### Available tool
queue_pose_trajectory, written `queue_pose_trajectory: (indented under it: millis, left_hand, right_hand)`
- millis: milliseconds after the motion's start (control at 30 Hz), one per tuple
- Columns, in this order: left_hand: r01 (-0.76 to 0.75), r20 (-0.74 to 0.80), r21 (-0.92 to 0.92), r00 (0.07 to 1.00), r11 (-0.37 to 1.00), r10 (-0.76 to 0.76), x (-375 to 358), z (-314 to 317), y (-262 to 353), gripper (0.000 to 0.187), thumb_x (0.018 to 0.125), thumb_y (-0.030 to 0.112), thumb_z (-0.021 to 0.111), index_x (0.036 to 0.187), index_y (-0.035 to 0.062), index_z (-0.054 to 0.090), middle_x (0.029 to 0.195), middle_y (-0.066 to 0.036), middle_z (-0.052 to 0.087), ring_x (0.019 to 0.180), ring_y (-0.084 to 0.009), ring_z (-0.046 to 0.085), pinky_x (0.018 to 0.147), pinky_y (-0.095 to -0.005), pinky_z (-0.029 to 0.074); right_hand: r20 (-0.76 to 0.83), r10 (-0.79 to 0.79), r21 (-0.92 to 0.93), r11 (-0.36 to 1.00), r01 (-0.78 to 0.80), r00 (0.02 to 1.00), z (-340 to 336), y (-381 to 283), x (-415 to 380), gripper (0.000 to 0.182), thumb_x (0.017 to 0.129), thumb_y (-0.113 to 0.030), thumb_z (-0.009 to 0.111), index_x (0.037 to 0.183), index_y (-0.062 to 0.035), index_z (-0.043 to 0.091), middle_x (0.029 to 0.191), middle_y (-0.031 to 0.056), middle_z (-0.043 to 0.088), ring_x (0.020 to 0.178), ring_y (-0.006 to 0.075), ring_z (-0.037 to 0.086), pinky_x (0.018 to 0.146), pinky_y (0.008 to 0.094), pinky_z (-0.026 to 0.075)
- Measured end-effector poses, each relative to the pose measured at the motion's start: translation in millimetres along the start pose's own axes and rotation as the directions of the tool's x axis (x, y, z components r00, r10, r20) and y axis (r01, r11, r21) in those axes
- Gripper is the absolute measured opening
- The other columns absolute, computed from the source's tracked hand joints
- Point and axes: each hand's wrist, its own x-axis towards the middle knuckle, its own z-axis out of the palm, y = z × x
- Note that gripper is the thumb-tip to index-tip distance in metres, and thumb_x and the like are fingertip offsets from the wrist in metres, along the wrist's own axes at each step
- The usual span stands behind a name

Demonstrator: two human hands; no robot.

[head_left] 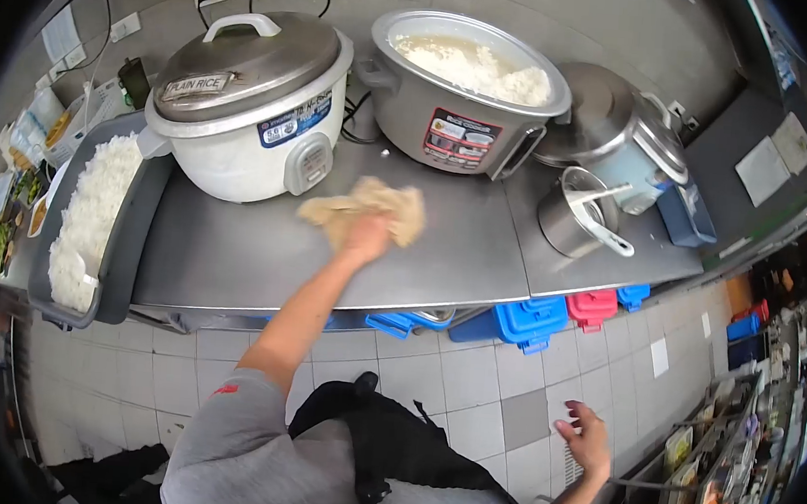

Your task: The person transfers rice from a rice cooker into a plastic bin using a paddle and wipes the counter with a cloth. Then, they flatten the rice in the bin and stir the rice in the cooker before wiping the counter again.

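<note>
My left hand (368, 237) is closed over a tan cloth (362, 203), pressing it against the steel counter (223, 257). The cloth bunches around the fingers, which are partly hidden in it. Behind the cloth, to the left, stands a white rice cooker (231, 158) with its metal lid on, labelled "PLAIN RICE". A grey rice cooker (396, 109) stands lidless behind and to the right, with white rice (475, 68) in it. My right hand (586, 439) hangs over the floor at my right side, fingers apart, holding nothing.
A dark tub (125, 268) of white rice stands at the left end. On the right are a metal pot (563, 217) with white-handled utensils, another lidded cooker (590, 106) and a blue-grey bin (686, 217). Blue-lidded (531, 321) and red-lidded (592, 307) containers sit below; a rack (689, 483) stands right.
</note>
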Motion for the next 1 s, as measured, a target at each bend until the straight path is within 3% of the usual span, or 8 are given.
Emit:
queue_pose_trajectory:
  millis: [67, 200, 267, 433, 533, 600, 733, 1000]
  left_hand:
    - [-0.182, 0.149, -0.266, 0.962, 0.946, 0.227, 20.6, 19.2, 24.8, 0.031, 0.073, 0.013, 0.060, 0.102, 0.0051, 0.053, 0.105, -0.016, 0.053, 0.100, -0.0322, 0.052, 0.085, -0.0412, 0.042]
    - [-0.430, -0.076, -0.522, 0.884, 0.737, 0.462, 62.5, 36.9, 67.1, 0.054, 0.071, 0.019, 0.067, 0.118, 0.0022, 0.046, 0.117, -0.017, 0.047, 0.110, -0.0314, 0.046, 0.094, -0.0374, 0.036]
    - [-0.303, 0.034, -0.499, 0.929, 0.812, 0.368, 71.4, -4.8, 90.1, 0.048, 0.072, 0.018, 0.065, 0.115, 0.0041, 0.049, 0.112, -0.016, 0.050, 0.106, -0.0322, 0.048, 0.092, -0.0381, 0.038]
    - [-0.220, -0.166, -0.338, 0.971, 0.915, 0.172, 86.7, -47.7, 110.0, 0.048, 0.071, 0.017, 0.065, 0.115, 0.0066, 0.049, 0.105, -0.016, 0.054, 0.100, -0.0333, 0.051, 0.088, -0.0391, 0.040]
    - [-0.205, -0.361, -0.460, 0.932, 0.864, 0.029, 93.4, -80.5, 100.7, 0.037, 0.069, 0.017, 0.065, 0.102, 0.0045, 0.054, 0.093, -0.017, 0.057, 0.087, -0.0305, 0.057, 0.074, -0.0382, 0.046]
    - [-0.107, -0.388, -0.458, 0.917, 0.883, -0.090, 84.9, -116.7, 105.7, 0.047, 0.073, 0.022, 0.065, 0.113, 0.0031, 0.051, 0.102, -0.012, 0.059, 0.094, -0.0244, 0.057, 0.082, -0.0344, 0.046]
    - [0.030, -0.108, -0.929, 0.932, 0.370, -0.347, 105.9, -160.6, 98.5, 0.041, 0.080, 0.020, 0.063, 0.116, 0.0037, 0.049, 0.111, -0.008, 0.055, 0.092, -0.0170, 0.057, 0.076, -0.0293, 0.047]
    - [0.131, 0.017, -0.974, 0.855, 0.184, -0.518, 149.4, -179.8, 78.4, 0.027, 0.084, 0.015, 0.056, 0.105, 0.0002, 0.050, 0.097, -0.010, 0.057, 0.089, -0.0184, 0.058, 0.075, -0.0289, 0.048]
  right_hand:
    - [0.015, 0.002, 0.023, 1.000, -0.002, 1.000, -24.5, -1.4, 27.0, 0.041, 0.071, -0.021, 0.069, 0.105, -0.0022, 0.056, 0.093, 0.0167, 0.061, 0.078, 0.0266, 0.059, 0.067, 0.0335, 0.048]
    - [0.110, -0.211, 0.055, 0.977, 0.206, 0.971, -81.3, -0.4, 113.7, 0.039, 0.072, -0.020, 0.066, 0.105, -0.0016, 0.056, 0.089, 0.0104, 0.061, 0.078, 0.0177, 0.058, 0.067, 0.0276, 0.045]
    - [0.212, -0.354, 0.256, 0.919, 0.298, 0.911, -100.3, 15.3, 169.9, 0.031, 0.081, -0.020, 0.060, 0.104, -0.0005, 0.055, 0.084, 0.0033, 0.057, 0.076, 0.0093, 0.054, 0.066, 0.0227, 0.044]
    - [0.490, -0.320, -0.229, 0.850, 0.474, 0.811, -161.9, -14.0, 293.1, 0.036, 0.086, -0.022, 0.055, 0.119, -0.0092, 0.053, 0.109, 0.0119, 0.058, 0.101, 0.0184, 0.053, 0.090, 0.0287, 0.037]
    - [0.312, -0.445, 0.363, 0.872, 0.327, 0.839, -162.0, -22.0, 380.2, 0.029, 0.081, -0.028, 0.062, 0.094, -0.0022, 0.058, 0.078, -0.0019, 0.054, 0.072, 0.0084, 0.051, 0.062, 0.0232, 0.043]
    - [0.229, -0.497, 0.234, 0.863, 0.448, 0.837, -169.7, -33.0, 450.1, 0.026, 0.085, -0.029, 0.057, 0.085, -0.0034, 0.059, 0.067, -0.0026, 0.053, 0.062, 0.0076, 0.048, 0.055, 0.0236, 0.038]
    - [-0.091, -0.610, -0.242, 0.780, 0.577, 0.787, -195.3, -103.5, 508.8, 0.037, 0.077, -0.035, 0.061, 0.062, -0.0011, 0.055, 0.051, 0.0086, 0.052, 0.048, 0.0159, 0.047, 0.048, 0.0322, 0.038]
    - [-0.134, -0.635, -0.372, 0.744, 0.556, 0.760, -187.9, -168.7, 614.2, 0.032, 0.074, -0.032, 0.055, 0.070, -0.0008, 0.060, 0.068, 0.0181, 0.059, 0.067, 0.0333, 0.058, 0.063, 0.0406, 0.044]
